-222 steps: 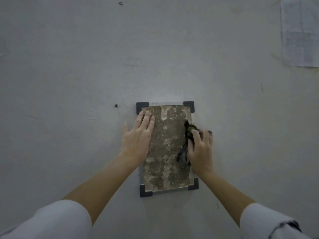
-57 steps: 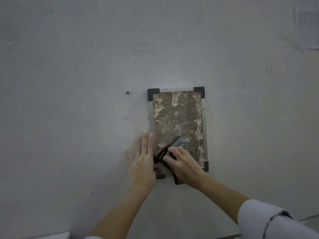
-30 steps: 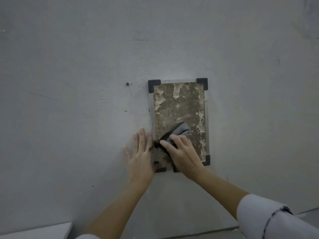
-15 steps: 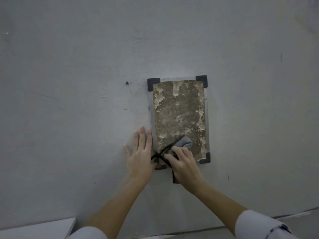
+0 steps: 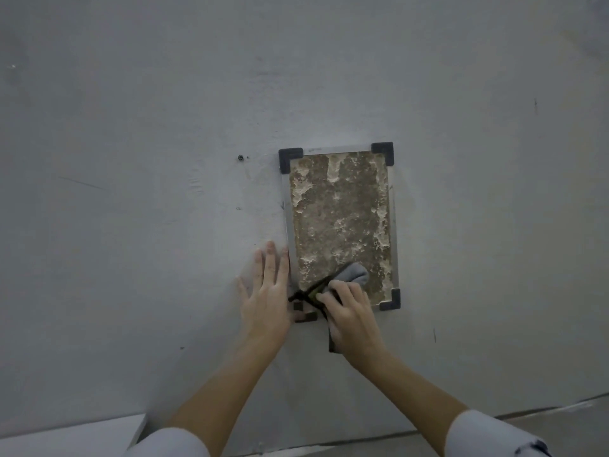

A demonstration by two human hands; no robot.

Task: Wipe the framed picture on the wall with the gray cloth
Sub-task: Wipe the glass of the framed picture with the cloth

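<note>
While pressed on lower-left part of mottled brown picture in thin silver frame with dark corner caps [image 5: 339,222], right hand [image 5: 351,313] closed around crumpled gray cloth [image 5: 352,275]. Left hand [image 5: 267,298] flat, fingers spread, empty, on gray wall [image 5: 148,225] touching frame's lower-left edge.

Soft gray cloth [image 5: 353,274]; framed picture [image 5: 339,222] rough, mottled, pale smooth rim; wall [image 5: 148,127] matt.

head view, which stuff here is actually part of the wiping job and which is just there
Part of the job:
- framed picture on the wall
- gray cloth, bunched under the right hand
- left hand, flat on the wall beside the frame's left edge

Just there:
- small screw in the wall, left of the frame
- pale ledge at bottom left
</note>
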